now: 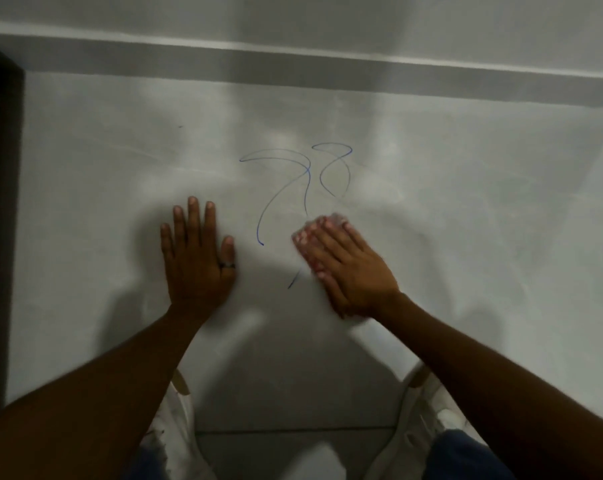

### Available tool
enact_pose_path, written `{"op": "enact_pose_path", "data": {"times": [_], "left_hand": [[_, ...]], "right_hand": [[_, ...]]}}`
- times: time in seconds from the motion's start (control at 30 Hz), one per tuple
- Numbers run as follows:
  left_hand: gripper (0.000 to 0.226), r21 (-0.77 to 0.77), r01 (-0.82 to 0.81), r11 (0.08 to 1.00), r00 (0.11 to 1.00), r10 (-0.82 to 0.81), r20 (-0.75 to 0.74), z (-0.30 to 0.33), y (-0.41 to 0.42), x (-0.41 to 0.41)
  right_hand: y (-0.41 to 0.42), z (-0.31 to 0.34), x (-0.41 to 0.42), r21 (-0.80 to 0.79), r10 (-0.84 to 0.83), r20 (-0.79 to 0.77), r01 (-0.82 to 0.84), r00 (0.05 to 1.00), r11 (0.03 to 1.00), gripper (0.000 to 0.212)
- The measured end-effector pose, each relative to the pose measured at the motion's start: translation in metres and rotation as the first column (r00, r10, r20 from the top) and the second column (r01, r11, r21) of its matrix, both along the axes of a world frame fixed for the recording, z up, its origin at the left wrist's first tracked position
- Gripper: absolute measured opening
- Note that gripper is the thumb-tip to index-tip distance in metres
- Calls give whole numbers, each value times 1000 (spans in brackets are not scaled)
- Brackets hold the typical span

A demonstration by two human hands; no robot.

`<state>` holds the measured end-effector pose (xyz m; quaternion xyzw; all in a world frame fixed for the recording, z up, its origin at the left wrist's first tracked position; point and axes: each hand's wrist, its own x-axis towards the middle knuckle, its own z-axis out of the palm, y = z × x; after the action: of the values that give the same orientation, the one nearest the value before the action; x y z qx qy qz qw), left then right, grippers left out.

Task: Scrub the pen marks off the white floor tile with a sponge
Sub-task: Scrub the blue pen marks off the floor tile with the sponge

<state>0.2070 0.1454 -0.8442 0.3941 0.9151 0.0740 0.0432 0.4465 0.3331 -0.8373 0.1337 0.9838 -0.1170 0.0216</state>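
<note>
Clearly the pen marks [303,188], thin blue loops, lay mid-way across the white floor tile [466,202], their long strokes running away from the person toward the wall. Just below the marks' near end, the right hand [348,268] pressed flat on a pinkish sponge [315,237], fingers spread over it rather than curled; the sponge's long axis slanted up-left, though blur hid its exact outline. A short blue stroke showed just beside the hand's near edge. Left of the marks, the left hand [198,254] lay open, palm down, bracing. Good scrubbing would probably mean firm, even pressure, stroking along each line.
</note>
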Motion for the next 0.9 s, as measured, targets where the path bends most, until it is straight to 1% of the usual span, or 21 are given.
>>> {"op": "enact_pose_path", "data": {"times": [0.07, 0.13, 0.2, 0.27, 0.3, 0.33, 0.4, 0.43, 0.47, 0.5, 0.53, 0.6, 0.63, 0.67, 0.7, 0.73, 0.77, 0.8, 0.83, 0.87, 0.9], "left_hand": [[67, -1, 0, 1000, 1000, 0, -4, 0, 1, -1], [67, 0, 0, 1000, 1000, 0, -2, 0, 0, -1], [67, 6, 3, 1000, 1000, -3, -1, -1, 1, -1], [68, 15, 2, 1000, 1000, -2, -1, -2, 1, -2], [67, 20, 1, 1000, 1000, -1, -5, -2, 0, -3], [67, 26, 1, 1000, 1000, 0, -12, -3, 0, -2], [67, 27, 5, 1000, 1000, -4, -27, -4, 0, -1], [68, 28, 4, 1000, 999, -3, -34, -5, 0, -2], [68, 29, 6, 1000, 999, -5, -37, -5, 0, -3], [68, 27, 10, 1000, 999, -9, -31, -5, 0, -3], [69, 26, 13, 1000, 1000, -12, -25, -5, 0, -3], [69, 23, 12, 1000, 999, -11, -30, -6, 0, -3], [69, 21, 12, 1000, 999, -11, -30, -7, 0, -4], [69, 20, 14, 1000, 1000, -13, -25, -7, 0, -4], [69, 20, 16, 1000, 1000, -15, -20, -7, -2, -4], [70, 20, 17, 1000, 1000, -17, -23, -7, -2, -3], [70, 21, 17, 1000, 1000, -16, -27, -7, -1, -3], [69, 22, 14, 1000, 1000, -14, -26, -7, 0, -3], [69, 23, 10, 1000, 1000, -10, -20, -7, -1, -4], [69, 23, 7, 1000, 1000, -7, -13, -7, -1, -4], [70, 21, 8, 1000, 1000, -8, -7, -7, -1, -5]], "right_hand": [[18, 2, -9, 5, -171, 4, 171, 985, 985, 69], [30, 6, -22, 6, -362, 2, 362, 932, 932, 70], [35, 10, -44, 17, -604, 16, 604, 797, 797, 70], [29, 12, -75, 26, -792, 32, 791, 610, 611, 71], [24, 13, -90, 19, -815, 39, 815, 578, 579, 72], [21, 15, -101, 3, -773, 47, 774, 632, 633, 72], [27, 15, -104, -37, -474, 18, 475, 880, 879, 71], [40, 13, -100, -31, -309, -17, 308, 951, 951, 70], [59, 13, -95, -34, -224, -34, 223, 974, 974, 69], [77, 15, -94, -28, -254, -25, 254, 967, 967, 68], [90, 17, -94, -8, -394, 6, 394, 919, 919, 68], [94, 20, -109, 9, -685, 68, 686, 725, 727, 69], [86, 21, -123, 9, -701, 95, 704, 706, 710, 70], [75, 24, -133, 4, -612, 96, 614, 785, 789, 72], [65, 24, -136, -4, -431, 89, 433, 898, 902, 72], [62, 21, -133, -11, -226, 75, 227, 971, 974, 72], [68, 19, -128, -13, -112, 44, 113, 993, 994, 70], [77, 18, -124, -4, -150, 13, 150, 989, 989, 67], [80, 17, -122, -6, -335, -3, 335, 942, 942, 65], [78, 19, -123, -10, -566, 20, 566, 824, 824, 65], [70, 19, -126, -9, -693, 45, 694, 719, 720, 66]]}}
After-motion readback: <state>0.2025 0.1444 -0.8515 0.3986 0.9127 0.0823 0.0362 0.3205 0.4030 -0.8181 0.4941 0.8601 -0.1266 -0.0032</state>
